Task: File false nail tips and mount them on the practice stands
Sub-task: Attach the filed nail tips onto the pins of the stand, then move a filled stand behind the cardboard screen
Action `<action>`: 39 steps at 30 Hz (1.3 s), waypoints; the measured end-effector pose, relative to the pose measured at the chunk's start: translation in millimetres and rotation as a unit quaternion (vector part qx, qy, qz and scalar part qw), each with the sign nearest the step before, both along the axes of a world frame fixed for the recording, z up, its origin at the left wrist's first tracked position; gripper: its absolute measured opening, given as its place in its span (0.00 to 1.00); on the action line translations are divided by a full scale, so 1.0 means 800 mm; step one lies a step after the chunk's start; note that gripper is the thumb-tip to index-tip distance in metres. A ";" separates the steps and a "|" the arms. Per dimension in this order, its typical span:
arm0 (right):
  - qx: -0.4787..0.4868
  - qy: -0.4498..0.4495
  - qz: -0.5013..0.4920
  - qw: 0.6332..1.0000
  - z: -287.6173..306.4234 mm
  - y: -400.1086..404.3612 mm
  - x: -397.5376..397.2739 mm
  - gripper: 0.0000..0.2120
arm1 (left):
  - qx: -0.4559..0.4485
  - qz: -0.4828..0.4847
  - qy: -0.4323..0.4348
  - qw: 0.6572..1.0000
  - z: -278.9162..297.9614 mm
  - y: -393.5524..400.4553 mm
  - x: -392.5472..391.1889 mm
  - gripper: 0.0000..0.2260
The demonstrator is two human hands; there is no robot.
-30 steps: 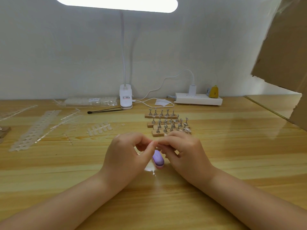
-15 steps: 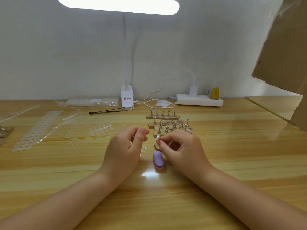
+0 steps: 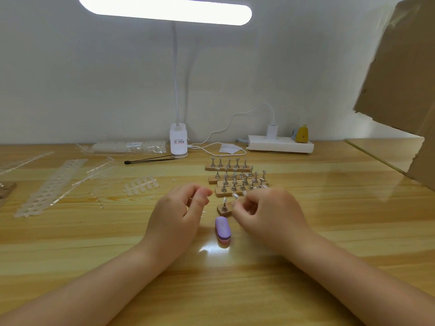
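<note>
Two bare hands hover over my wooden desk [image 3: 329,231]. My right hand [image 3: 270,217] pinches a small clear false nail tip [image 3: 235,196] above the nearest wooden practice stand [image 3: 224,209]. My left hand [image 3: 179,212], at nine o'clock from it, curls loosely, grasping nothing. A purple oval nail buffer [image 3: 222,232] lies at six o'clock.

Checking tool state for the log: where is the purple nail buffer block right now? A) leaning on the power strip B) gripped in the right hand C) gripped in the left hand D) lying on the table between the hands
D: the purple nail buffer block lies flat on the wooden table, between the left hand and right hand, touched by neither.
</note>
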State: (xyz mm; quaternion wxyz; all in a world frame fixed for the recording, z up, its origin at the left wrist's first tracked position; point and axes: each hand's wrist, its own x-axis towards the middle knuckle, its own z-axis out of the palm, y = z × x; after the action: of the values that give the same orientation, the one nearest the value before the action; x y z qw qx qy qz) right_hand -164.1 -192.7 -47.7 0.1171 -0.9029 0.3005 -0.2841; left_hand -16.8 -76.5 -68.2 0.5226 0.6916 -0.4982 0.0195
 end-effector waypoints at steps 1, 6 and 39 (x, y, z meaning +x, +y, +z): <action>-0.032 0.026 -0.021 0.999 0.010 -0.009 -0.007 0.17 | 0.002 -0.001 0.005 1.000 0.000 0.000 0.001 0.11; -0.007 0.156 -0.079 0.985 0.041 -0.068 -0.038 0.15 | 0.010 -0.002 0.018 1.000 0.003 0.001 0.001 0.12; 0.222 -0.034 0.138 0.965 0.019 -0.090 -0.054 0.12 | 0.018 0.007 -0.010 1.000 0.004 0.002 -0.002 0.13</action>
State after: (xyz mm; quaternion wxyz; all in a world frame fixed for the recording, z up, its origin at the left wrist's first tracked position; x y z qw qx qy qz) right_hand -207.6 -264.4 -32.4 0.3630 -0.8766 0.2247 -0.2222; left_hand -18.5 -75.2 -65.1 0.5045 0.7041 -0.4992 0.0212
